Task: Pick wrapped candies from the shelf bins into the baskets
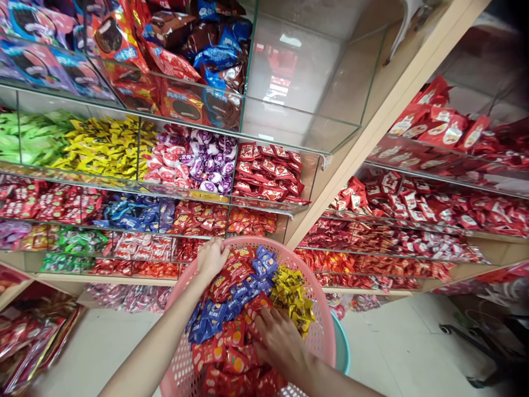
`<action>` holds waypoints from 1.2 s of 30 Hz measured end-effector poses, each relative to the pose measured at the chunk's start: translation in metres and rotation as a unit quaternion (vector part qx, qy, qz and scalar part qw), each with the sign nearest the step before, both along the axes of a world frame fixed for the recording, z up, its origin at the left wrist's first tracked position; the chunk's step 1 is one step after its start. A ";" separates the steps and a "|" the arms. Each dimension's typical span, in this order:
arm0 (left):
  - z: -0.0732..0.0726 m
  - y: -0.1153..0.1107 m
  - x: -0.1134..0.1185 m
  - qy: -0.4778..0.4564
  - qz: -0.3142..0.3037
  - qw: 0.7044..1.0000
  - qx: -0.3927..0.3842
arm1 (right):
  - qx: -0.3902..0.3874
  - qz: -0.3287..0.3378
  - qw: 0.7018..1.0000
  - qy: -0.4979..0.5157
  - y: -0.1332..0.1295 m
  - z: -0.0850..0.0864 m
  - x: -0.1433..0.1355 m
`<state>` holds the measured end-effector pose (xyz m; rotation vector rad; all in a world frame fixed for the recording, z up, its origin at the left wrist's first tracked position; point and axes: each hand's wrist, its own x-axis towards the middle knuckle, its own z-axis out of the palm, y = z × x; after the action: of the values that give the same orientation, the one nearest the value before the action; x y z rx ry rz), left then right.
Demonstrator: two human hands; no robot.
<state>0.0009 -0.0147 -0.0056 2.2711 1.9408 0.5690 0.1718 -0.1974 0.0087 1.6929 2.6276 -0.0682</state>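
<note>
While our left hand (212, 257) grips the far rim of the pink basket (320, 331) with the fingers curled over it, our right hand (278, 343) lies flat and wide on the sweets inside, the fingers spread among the red packets (225, 353); it holds nothing that we can see. The basket is low in the middle of the view, in front of the glass shelves (264, 138) full of wrapped sweets, and it seems to rest on a teal basket (344, 353), of which only an edge shows at its right side.

We judge that the main risk is spilling. The basket is heaped: blue packets (231, 303) run across the middle, yellow packets (294, 298) lie close to the right rim, and the red ones fill the near part. If the right hand pushes sideways through the heap, the yellow packets can slide over the rim onto the floor (397, 353). If the left hand pulls the rim up or lets go, the basket may tip, because we cannot see how firmly it stands below.

The basket is round, so it has no clear long axis; its opening faces up, a little tilted toward us. The band of blue packets runs from near left to far right.
</note>
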 end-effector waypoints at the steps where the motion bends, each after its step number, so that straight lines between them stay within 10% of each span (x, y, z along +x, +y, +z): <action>1: 0.000 0.000 0.000 0.000 0.000 1.000 0.000 | 0.007 0.005 1.000 -0.007 0.000 0.001 0.002; 8: 0.003 -0.002 0.001 -0.004 0.003 1.000 -0.005 | -0.028 -0.064 0.998 -0.009 0.008 0.031 0.030; 13: 0.005 -0.002 0.001 0.000 0.004 1.000 -0.006 | -0.074 -0.166 0.963 0.201 0.020 0.054 0.055; 22: 0.004 -0.002 0.002 0.006 0.009 1.000 -0.009 | -0.381 -0.275 0.710 0.524 0.020 0.020 0.052; 30: 0.002 -0.001 0.002 0.005 0.005 1.000 0.000 | -0.368 -0.277 0.763 0.455 0.020 -0.007 0.055; 36: 0.003 -0.001 0.002 0.005 0.005 1.000 -0.001 | -0.366 -0.163 0.796 0.454 0.028 0.034 0.058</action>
<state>0.0025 -0.0161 -0.0025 2.2680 1.9571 0.5567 0.2299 -0.1697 0.0425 1.9777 2.0528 -2.0385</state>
